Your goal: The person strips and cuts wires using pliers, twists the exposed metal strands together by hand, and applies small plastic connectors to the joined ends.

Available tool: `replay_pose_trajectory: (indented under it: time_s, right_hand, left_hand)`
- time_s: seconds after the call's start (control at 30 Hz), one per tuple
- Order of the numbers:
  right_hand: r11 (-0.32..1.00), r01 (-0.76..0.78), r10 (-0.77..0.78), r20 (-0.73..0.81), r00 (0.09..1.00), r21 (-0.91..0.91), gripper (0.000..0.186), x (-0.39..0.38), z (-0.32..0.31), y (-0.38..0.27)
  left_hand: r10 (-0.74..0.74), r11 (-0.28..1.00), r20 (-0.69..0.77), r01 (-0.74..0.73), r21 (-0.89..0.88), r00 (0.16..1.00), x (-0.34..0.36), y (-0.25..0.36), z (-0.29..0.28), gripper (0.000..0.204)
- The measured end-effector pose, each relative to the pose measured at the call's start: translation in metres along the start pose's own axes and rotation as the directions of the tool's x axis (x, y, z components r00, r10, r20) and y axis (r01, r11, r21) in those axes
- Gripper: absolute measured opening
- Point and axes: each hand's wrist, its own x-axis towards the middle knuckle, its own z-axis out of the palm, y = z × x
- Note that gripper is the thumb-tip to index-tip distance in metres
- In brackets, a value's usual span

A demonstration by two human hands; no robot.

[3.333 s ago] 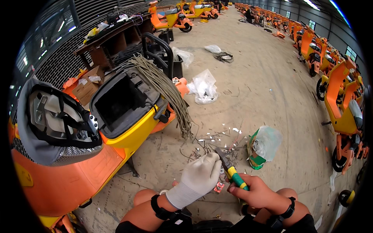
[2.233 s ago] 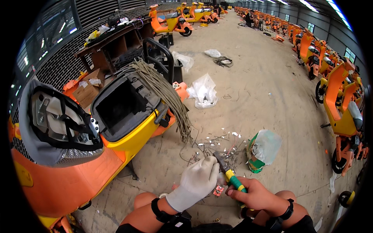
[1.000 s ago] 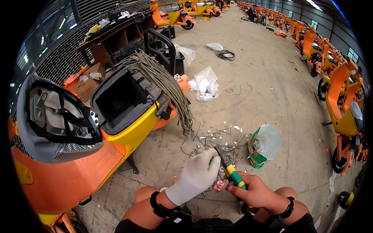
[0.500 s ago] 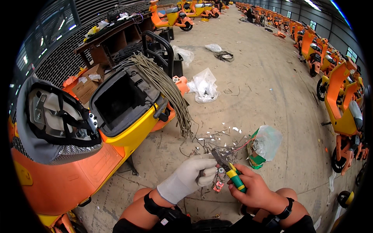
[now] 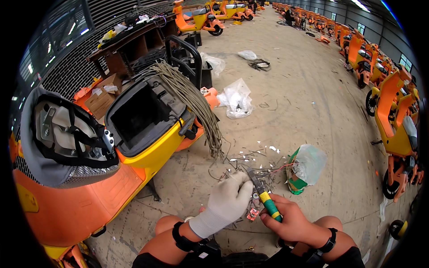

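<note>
My left hand [image 5: 228,201], in a white knit glove, is pinched beside the jaws of the pliers [image 5: 263,194]; what its fingertips hold is too small to make out. My bare right hand [image 5: 288,221] grips the pliers' yellow and green handles. Beneath both hands, cut wires and white scraps [image 5: 259,178] lie scattered on the concrete floor [image 5: 313,125], with a red packet [image 5: 253,213]. A thin red wire [image 5: 279,168] runs toward a green-and-clear plastic bag [image 5: 308,165] just right of the pliers.
At left, an orange-yellow scooter [image 5: 158,147] carries an open storage box, grey bag [image 5: 67,172] and hanging cable bundle [image 5: 196,107]. Behind are a cluttered dark bench [image 5: 120,53] and cardboard box [image 5: 100,102]. Plastic bags [image 5: 237,98] lie ahead. Scooters [image 5: 386,120] line the right; people [image 5: 289,18] are far off.
Since half a second ago, my left hand has moved up and right, its fingers drawn back into a pinch by the jaws. My right hand still grips the pliers.
</note>
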Motion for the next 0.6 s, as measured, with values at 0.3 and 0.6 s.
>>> replay_pose_trajectory:
  time_s: [0.3,0.6]
  right_hand:
    - [0.989,0.074,-0.077,-0.016,0.997,-0.128,0.017,0.001,-0.004,0.004]
    - [0.998,0.016,-0.015,0.023,1.000,-0.063,0.020,0.004,-0.013,0.006]
  left_hand:
    - [-0.150,0.250,0.638,0.654,-0.715,0.755,0.013,-0.024,-0.014,0.008]
    - [-0.088,0.898,0.236,0.180,-0.401,0.968,0.010,-0.028,0.007,0.013]
